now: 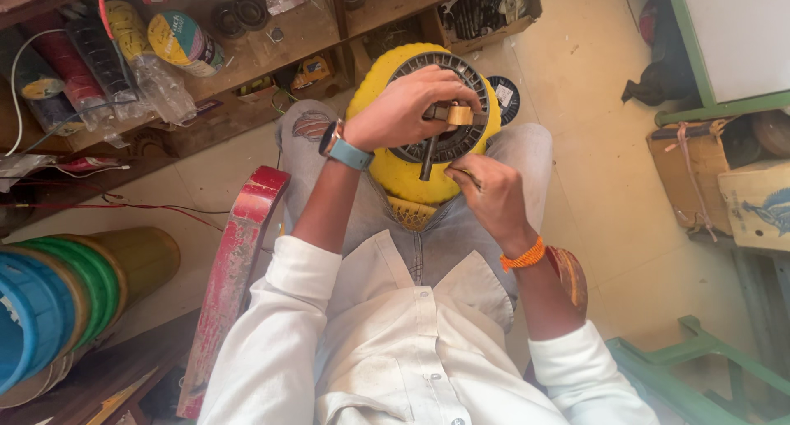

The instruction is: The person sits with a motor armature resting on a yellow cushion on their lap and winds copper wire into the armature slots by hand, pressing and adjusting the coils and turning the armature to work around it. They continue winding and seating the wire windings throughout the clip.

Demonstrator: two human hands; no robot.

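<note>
A round yellow fan motor housing [395, 174] with a dark grey ribbed disc [461, 141] and a dark shaft [429, 157] rests on my lap, between my knees in torn grey jeans. My left hand [407, 104], with a blue-strapped watch on its wrist, lies over the disc and grips a small tan block-shaped part [455, 112]. My right hand [487, 193], with an orange bead bracelet, sits just below the disc and pinches a thin dark tool [463, 175] whose tip points at the housing's edge.
A wooden shelf [247, 46] at the upper left holds tape rolls, bottles and bearings. Coloured wire coils [58, 301] lie at the left. A red painted board [234, 269] leans by my left leg. Cardboard boxes [724, 178] and a green frame [699, 359] stand at the right.
</note>
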